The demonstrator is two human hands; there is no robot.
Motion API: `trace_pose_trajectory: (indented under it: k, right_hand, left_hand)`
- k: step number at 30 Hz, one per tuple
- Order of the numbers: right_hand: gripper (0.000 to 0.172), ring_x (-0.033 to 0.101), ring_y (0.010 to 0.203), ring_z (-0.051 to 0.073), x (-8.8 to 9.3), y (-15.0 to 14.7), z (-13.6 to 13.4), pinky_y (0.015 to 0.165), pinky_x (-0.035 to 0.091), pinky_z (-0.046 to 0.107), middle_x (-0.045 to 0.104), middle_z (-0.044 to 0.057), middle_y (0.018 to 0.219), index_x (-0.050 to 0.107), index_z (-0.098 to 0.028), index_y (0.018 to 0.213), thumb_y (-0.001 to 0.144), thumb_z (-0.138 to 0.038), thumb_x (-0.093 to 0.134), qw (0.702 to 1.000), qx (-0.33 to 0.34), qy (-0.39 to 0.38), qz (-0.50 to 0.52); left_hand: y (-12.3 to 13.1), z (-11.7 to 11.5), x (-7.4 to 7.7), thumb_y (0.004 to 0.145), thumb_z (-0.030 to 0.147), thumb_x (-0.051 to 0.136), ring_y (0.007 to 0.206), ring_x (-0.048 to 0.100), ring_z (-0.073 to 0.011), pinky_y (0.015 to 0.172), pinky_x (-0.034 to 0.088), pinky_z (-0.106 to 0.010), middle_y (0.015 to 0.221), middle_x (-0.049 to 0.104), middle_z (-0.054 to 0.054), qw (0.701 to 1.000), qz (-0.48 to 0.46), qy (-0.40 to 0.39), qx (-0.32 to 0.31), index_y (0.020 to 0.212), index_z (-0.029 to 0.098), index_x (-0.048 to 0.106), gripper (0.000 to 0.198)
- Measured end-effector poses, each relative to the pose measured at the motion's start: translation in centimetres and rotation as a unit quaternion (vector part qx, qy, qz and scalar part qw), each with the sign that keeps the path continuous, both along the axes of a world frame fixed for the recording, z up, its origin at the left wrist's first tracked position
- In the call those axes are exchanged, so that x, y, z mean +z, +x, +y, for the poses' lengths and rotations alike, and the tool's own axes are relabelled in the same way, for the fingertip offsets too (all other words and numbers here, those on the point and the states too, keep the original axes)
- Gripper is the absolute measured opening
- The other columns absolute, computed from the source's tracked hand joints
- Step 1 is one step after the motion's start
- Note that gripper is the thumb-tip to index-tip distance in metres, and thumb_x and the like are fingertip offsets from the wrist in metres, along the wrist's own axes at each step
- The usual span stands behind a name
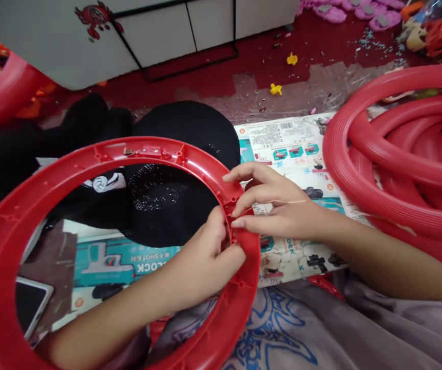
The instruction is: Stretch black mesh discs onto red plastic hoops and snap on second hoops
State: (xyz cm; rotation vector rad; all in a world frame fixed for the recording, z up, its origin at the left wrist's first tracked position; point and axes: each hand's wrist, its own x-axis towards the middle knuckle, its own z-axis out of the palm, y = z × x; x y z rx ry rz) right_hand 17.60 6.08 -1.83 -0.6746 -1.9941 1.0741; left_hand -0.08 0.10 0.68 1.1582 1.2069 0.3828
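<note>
A large red plastic ring (244,308) is tilted before me with its hollow, ribbed side up; small posts stand in the channel. My left hand (209,257) comes up through the ring's opening, its thumb and bent fingers closed around the inner rim on the right side. Opposite it, my right hand (278,205) has curled fingertips pressed into the channel; whatever lies between them is too small to make out. A thin pale strand (292,201) crosses the back of this hand. Farther along the channel sits a small red insert (149,151).
Several ribbed red rings (336,133) are heaped at right. Under the ring lie a black cap (186,123), black cloth (85,123) and printed cardboard (286,128). A white-framed device (32,303) is at lower left. Yellow pieces (276,89) dot the floor before a white cabinet (213,23).
</note>
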Motion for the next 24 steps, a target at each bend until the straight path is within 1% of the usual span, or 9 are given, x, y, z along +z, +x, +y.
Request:
trace_pose_trajectory:
  k: [3, 5, 7, 10, 13, 15, 18, 21, 24]
  right_hand:
    - [0.004, 0.054, 0.112, 0.017, -0.04, 0.01, -0.02, 0.096, 0.047, 0.037, 0.056, 0.006, 0.117, 0.068, -0.02, 0.075, 0.078, -0.018, 0.07, 1.0, -0.007, -0.022, 0.02]
    - [0.003, 0.055, 0.11, 0.017, -0.02, 0.1, 0.09, 0.095, 0.048, 0.037, 0.056, 0.006, 0.116, 0.069, -0.02, 0.075, 0.078, -0.02, 0.07, 0.999, -0.008, -0.026, 0.029]
    - [0.003, 0.055, 0.111, 0.018, 0.07, 0.23, 0.26, 0.095, 0.048, 0.038, 0.057, 0.005, 0.116, 0.069, -0.021, 0.076, 0.077, -0.022, 0.072, 1.0, -0.004, -0.016, 0.023]
    - [0.004, 0.054, 0.113, 0.018, 0.33, 0.49, 0.5, 0.097, 0.045, 0.039, 0.057, 0.006, 0.119, 0.07, -0.021, 0.077, 0.078, -0.024, 0.073, 1.0, 0.009, -0.001, 0.007]
    - [0.004, 0.054, 0.113, 0.018, 0.58, 0.7, 0.64, 0.098, 0.043, 0.038, 0.057, 0.007, 0.122, 0.071, -0.021, 0.077, 0.078, -0.024, 0.073, 1.0, 0.026, 0.01, -0.007]
    - [0.003, 0.054, 0.114, 0.019, 0.64, 0.78, 0.67, 0.099, 0.042, 0.039, 0.057, 0.006, 0.124, 0.072, -0.021, 0.077, 0.078, -0.024, 0.073, 0.999, 0.032, 0.016, -0.014]
    - [0.005, 0.052, 0.117, 0.02, 0.57, 0.75, 0.69, 0.101, 0.041, 0.042, 0.056, 0.006, 0.126, 0.071, -0.021, 0.075, 0.077, -0.025, 0.074, 0.999, 0.034, -0.001, -0.033]
    - [0.007, 0.051, 0.12, 0.02, 0.42, 0.67, 0.76, 0.102, 0.041, 0.042, 0.054, 0.007, 0.129, 0.071, -0.02, 0.074, 0.076, -0.026, 0.074, 0.998, 0.038, -0.037, -0.039]
    - [0.005, 0.054, 0.117, 0.019, 0.36, 0.68, 0.93, 0.099, 0.044, 0.039, 0.056, 0.007, 0.127, 0.07, -0.02, 0.075, 0.078, -0.023, 0.073, 0.997, 0.057, -0.044, -0.03]
  left_hand:
    - [-0.3, 0.17, 0.57, 0.082, 0.019, 0.049, 0.067, 0.05, -0.0102, 0.054, 0.043, -0.019, 0.085, 0.053, 0.002, 0.999, 0.019, -0.008, -0.044, 0.114, 0.02, 0.042, 0.032]
    - [-0.33, 0.23, 0.95, 0.083, 0.02, 0.048, 0.067, 0.052, -0.0109, 0.054, 0.044, -0.02, 0.082, 0.053, 0.003, 0.997, 0.013, -0.022, -0.068, 0.112, 0.02, 0.04, 0.031]
    - [-0.31, 0.2, 1.14, 0.084, 0.021, 0.047, 0.07, 0.054, -0.0119, 0.057, 0.047, -0.021, 0.085, 0.054, 0.002, 0.995, 0.008, -0.036, -0.094, 0.115, 0.02, 0.038, 0.032]
    - [-0.35, 0.1, 1.04, 0.085, 0.02, 0.045, 0.082, 0.058, -0.0149, 0.065, 0.051, -0.025, 0.099, 0.058, -0.002, 0.992, 0.006, -0.037, -0.124, 0.12, 0.021, 0.036, 0.036]
    - [-0.39, 0.04, 0.73, 0.082, 0.018, 0.046, 0.1, 0.057, -0.0195, 0.08, 0.051, -0.03, 0.113, 0.057, -0.005, 0.99, 0.011, -0.016, -0.138, 0.124, 0.022, 0.034, 0.044]
    - [-0.37, 0.0, 0.64, 0.081, 0.017, 0.047, 0.107, 0.056, -0.0227, 0.084, 0.05, -0.033, 0.115, 0.056, -0.006, 0.989, 0.017, -0.017, -0.146, 0.127, 0.022, 0.033, 0.048]
    - [-0.26, -0.06, 0.84, 0.08, 0.018, 0.047, 0.111, 0.055, -0.0263, 0.087, 0.05, -0.038, 0.113, 0.057, -0.007, 0.987, 0.034, -0.026, -0.152, 0.127, 0.021, 0.034, 0.049]
    - [-0.17, -0.13, 1.11, 0.081, 0.019, 0.047, 0.109, 0.056, -0.0267, 0.088, 0.05, -0.04, 0.113, 0.058, -0.009, 0.987, 0.04, -0.037, -0.152, 0.127, 0.02, 0.034, 0.048]
    - [-0.24, -0.34, 1.0, 0.084, 0.022, 0.048, 0.109, 0.057, -0.0266, 0.09, 0.05, -0.04, 0.118, 0.057, -0.01, 0.988, 0.03, -0.037, -0.148, 0.131, 0.021, 0.033, 0.049]
